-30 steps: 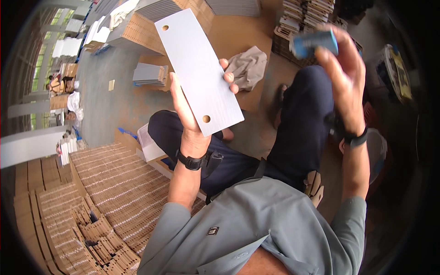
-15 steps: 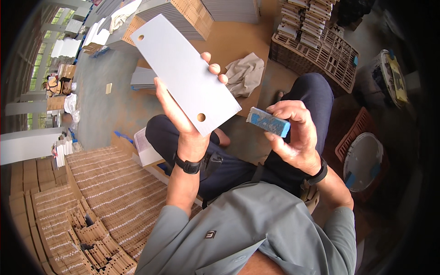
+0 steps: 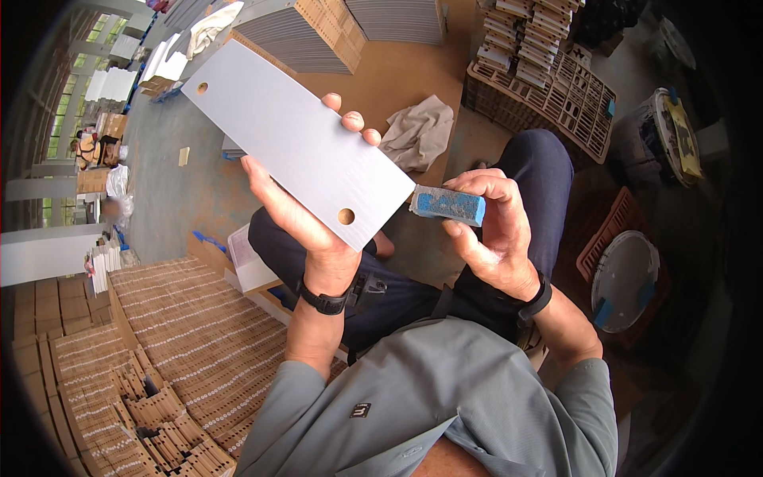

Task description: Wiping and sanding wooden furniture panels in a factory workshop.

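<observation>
A light grey flat panel [image 3: 278, 131] with a round hole close to each end lies across my left hand [image 3: 306, 215]. The thumb presses one long edge, and fingertips curl over the opposite one. Between thumb and fingers, my right hand [image 3: 501, 230] pinches a small blue sanding block [image 3: 449, 204] with worn, greyish faces. The block's left end is at the panel's near right corner; whether they touch I cannot tell. The panel tilts, its far end toward the upper left.
Rows of stacked drilled boards [image 3: 199, 334] fill the lower left. A crumpled beige cloth [image 3: 419, 133] lies on brown cardboard ahead. At the upper right, a plastic crate [image 3: 564, 99] carries stacked pieces. A bucket [image 3: 656, 139] and a round lid [image 3: 626, 274] are at the right.
My left hand has turned the panel anticlockwise, its far end swinging left and down. My right hand has shifted left, bringing the sanding block to the panel's corner.
</observation>
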A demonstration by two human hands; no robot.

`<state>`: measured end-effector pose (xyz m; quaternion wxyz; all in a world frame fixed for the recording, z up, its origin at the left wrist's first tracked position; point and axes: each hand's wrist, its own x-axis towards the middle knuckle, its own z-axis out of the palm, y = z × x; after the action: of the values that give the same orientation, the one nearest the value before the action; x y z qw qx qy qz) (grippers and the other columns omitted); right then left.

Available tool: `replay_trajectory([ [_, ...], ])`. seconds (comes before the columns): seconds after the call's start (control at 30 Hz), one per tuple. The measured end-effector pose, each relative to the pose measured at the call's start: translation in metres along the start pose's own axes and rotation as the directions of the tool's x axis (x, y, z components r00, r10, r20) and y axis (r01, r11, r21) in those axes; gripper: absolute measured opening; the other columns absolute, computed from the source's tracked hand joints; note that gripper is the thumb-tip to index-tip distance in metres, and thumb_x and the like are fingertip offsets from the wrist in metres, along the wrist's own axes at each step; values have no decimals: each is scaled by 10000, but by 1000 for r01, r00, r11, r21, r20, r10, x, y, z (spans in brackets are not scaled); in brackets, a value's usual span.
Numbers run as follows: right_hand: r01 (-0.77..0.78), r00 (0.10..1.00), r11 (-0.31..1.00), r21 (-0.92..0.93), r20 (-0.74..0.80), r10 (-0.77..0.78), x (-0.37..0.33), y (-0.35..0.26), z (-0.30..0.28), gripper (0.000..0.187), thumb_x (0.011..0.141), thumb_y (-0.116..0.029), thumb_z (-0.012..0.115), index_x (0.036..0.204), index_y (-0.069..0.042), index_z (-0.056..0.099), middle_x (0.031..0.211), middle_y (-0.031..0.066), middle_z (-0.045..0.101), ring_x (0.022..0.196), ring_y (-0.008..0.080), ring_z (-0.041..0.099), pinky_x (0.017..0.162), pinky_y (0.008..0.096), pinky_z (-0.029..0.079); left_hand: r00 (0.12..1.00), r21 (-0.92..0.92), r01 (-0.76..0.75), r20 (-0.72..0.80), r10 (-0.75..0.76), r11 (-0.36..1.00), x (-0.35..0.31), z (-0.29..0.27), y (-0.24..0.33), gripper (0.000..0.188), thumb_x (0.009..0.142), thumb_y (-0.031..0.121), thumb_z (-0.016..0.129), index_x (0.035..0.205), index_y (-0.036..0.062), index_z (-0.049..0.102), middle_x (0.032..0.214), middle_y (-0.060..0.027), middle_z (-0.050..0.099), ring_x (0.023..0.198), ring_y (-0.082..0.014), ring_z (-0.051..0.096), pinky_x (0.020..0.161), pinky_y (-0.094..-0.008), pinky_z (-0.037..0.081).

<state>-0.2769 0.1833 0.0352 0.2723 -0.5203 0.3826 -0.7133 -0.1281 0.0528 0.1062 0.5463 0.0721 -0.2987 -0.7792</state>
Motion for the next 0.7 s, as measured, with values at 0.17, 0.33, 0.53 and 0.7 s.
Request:
replay_trajectory([
  [0.17,9,1000,1000,-2,-5,-9,1,-1,1,386,879,-10,752,1206,-19,548,1171,129,607,1101,212,633,955,352,524,1000,3,8,-2,-8,1000,1,-4,0,787,998,720,373,1434,69,442,1282,-179,533,1022,-306,569,891,-486,514],
  [0.33,18,1000,999,-29,-15,-19,3,2,0,379,866,-29,770,1187,-18,571,1151,132,636,1080,219,642,930,355,530,997,-15,-2,72,3,1000,2,-8,-1,725,1021,615,450,1495,69,402,1314,-215,501,1078,-328,532,937,-491,490],
  [0.53,34,999,997,-69,36,-31,1,4,-4,374,867,-44,775,1185,-20,580,1150,132,655,1042,223,651,911,355,539,999,-5,12,45,-12,1000,2,-10,-3,730,1015,612,467,1487,58,405,1309,-215,502,1075,-324,534,936,-488,491],
  [0.7,15,1000,999,-49,29,-13,6,3,-7,356,853,-56,779,1154,-20,593,1119,142,674,1041,246,667,897,366,549,1000,20,18,-25,-18,1000,2,-4,-5,779,1002,707,374,1412,48,442,1273,-175,526,1029,-307,567,881,-482,521],
])
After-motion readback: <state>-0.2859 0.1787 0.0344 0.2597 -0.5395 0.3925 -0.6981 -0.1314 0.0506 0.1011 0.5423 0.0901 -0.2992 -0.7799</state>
